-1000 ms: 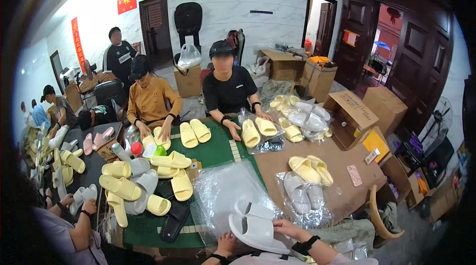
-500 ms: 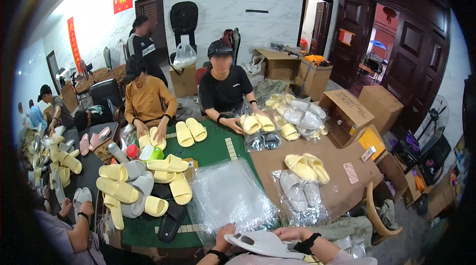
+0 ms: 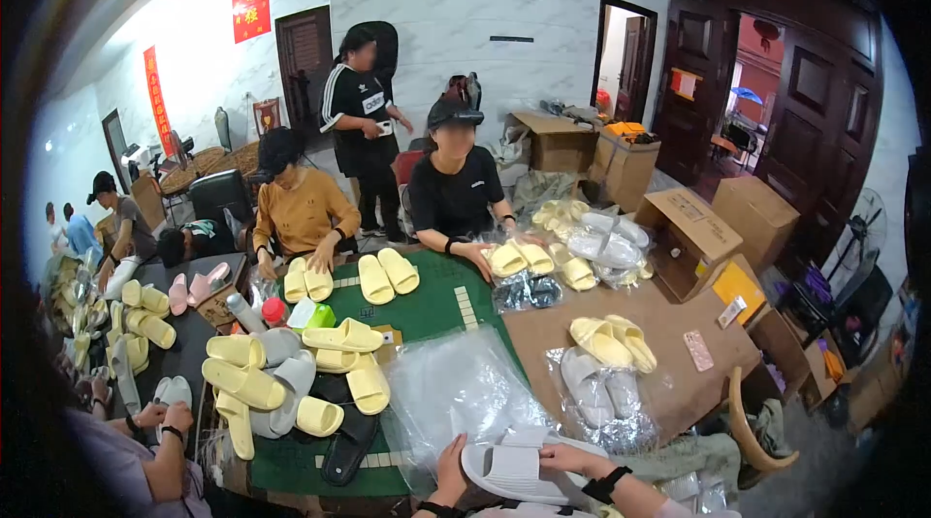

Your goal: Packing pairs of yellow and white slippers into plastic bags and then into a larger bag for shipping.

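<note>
My left hand point(image 3: 452, 469) holds the left end of a pair of pale grey-white slide slippers point(image 3: 509, 466), fingers along its edge. My right hand point(image 3: 574, 461) grips the slippers from the right, its fingers curled over the upper one near the strap. The pair lies low in front of me at the table's near edge, one slipper partly hidden behind the other. Just beyond it is a stack of clear plastic bags point(image 3: 456, 377). To the right, yellow slippers point(image 3: 615, 342) rest against grey slippers in a clear bag point(image 3: 588, 390).
A pile of yellow and grey slippers point(image 3: 242, 384) and a black slipper point(image 3: 349, 445) cover the table's left side. Across from me, a co-worker in black point(image 3: 456, 183) touches bagged yellow slippers point(image 3: 509, 258). A pink phone point(image 3: 697, 350) and an open carton point(image 3: 684, 246) are rightward.
The slippers in my hands have turned, so the ribbed strap now faces up. A standing person has come nearer behind the table. The co-worker in orange has lifted a hand off the yellow slippers.
</note>
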`<state>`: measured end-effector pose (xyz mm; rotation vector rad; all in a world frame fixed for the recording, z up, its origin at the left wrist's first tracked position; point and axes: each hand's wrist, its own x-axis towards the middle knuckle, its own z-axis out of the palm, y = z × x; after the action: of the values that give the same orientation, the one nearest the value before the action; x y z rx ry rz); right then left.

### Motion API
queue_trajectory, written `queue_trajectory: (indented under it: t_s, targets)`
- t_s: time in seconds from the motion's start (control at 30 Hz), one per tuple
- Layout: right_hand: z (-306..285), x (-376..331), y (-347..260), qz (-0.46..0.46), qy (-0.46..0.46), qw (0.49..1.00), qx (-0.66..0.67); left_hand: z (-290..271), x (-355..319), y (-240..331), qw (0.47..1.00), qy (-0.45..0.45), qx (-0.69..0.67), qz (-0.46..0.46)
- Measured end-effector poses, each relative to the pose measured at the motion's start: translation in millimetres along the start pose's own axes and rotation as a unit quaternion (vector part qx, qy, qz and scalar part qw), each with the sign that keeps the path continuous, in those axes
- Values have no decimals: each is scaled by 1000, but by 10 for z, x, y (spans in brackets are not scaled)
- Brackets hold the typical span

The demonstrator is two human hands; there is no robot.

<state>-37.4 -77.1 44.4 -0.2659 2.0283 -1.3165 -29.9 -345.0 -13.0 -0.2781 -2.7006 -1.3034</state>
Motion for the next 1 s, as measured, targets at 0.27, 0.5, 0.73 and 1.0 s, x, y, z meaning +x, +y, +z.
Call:
queue_trajectory:
  t_s: [0.27, 0.5, 0.73, 1.0]
  targets:
    - [162, 255, 289, -42, 41, 997, -59, 181, -1, -313, 970, 98, -173, -143]
    - [156, 259, 198, -68, 56, 989, -117, -136, 154, 129, 867, 6, -427, -256]
    - [234, 327, 389, -70, 190, 964, -171, -161, 151, 170, 843, -31, -421, -332]
    - [503, 219, -74, -83, 312, 899, -296, -187, 84, 564, 989, -45, 142, 16]
